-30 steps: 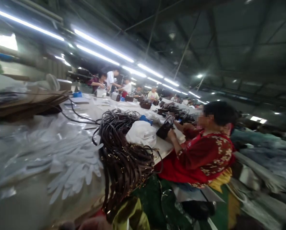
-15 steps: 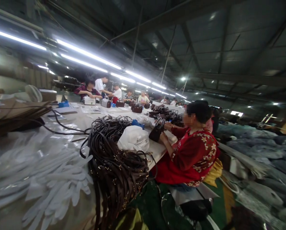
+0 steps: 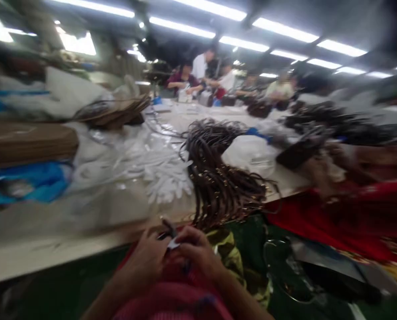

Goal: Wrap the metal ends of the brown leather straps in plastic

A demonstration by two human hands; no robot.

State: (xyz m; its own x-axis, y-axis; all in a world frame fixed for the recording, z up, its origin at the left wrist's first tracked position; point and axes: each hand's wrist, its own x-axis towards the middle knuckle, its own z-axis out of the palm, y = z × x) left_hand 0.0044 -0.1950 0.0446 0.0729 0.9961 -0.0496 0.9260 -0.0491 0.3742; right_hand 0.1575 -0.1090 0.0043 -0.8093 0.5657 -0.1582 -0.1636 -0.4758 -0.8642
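Observation:
Both of my hands are close together over my lap, just below the table's front edge, smeared by motion. My left hand (image 3: pixel 147 254) has its fingers closed around a short dark strap-like piece (image 3: pixel 169 227) that sticks up between the hands. At the fingertips of my right hand (image 3: pixel 198 252) is a small white piece (image 3: pixel 173 243), pinched; I cannot make out its exact kind. Beyond them, a heap of dark brown straps (image 3: pixel 218 178) with gold-coloured metal fittings hangs over the table edge. White gloves (image 3: pixel 167 180) lie just left of the straps.
On the table (image 3: pixel 95 233) stand a brown stack (image 3: pixel 35 142), a blue bag (image 3: pixel 35 182) and a white bundle (image 3: pixel 250 153). At right, a co-worker in red (image 3: pixel 318 218) sits by a dark handbag (image 3: pixel 295 153). Other people work along the far side.
The view has swung left and down, blurring. My two hands, out of sight earlier, now show at the bottom with small pieces between them. The co-worker in red has shifted toward the right edge.

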